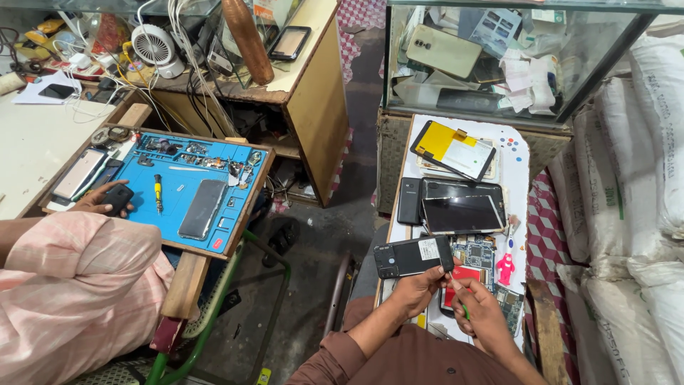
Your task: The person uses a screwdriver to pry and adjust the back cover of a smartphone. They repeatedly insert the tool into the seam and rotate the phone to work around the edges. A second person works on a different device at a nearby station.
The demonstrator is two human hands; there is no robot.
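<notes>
Hands low in the frame, wrists in brown sleeves: left hand (417, 287) curled shut around the lower edge of an opened black rectangular phone with its back cover off (413, 257), held tilted just above the near end of the narrow white surface (519, 160); right hand (479, 310) pinched closed on a slim green-handled screwdriver (464, 311), tip hidden behind the fingers, close under the phone's right corner. Risks as judged from here: a slip of the tool across the exposed inside, caused by the phone being held in the air by one edge rather than braced on the surface; a small screw dropping to the dark floor, since the grip sits right at the surface's edge. Just beyond, loose green circuit boards (473, 251) and a small pink figurine (505, 269), near enough to be knocked. Farther on, a dark glossy tablet (463, 212), a small black phone (409, 200), then a yellow-backed screen panel (453, 149). Off to the left, another person's hand (105, 202) resting on a small black device on a blue repair mat (187, 187), well apart. Farthest, a glass display case crammed with phones and papers (499, 57).
</notes>
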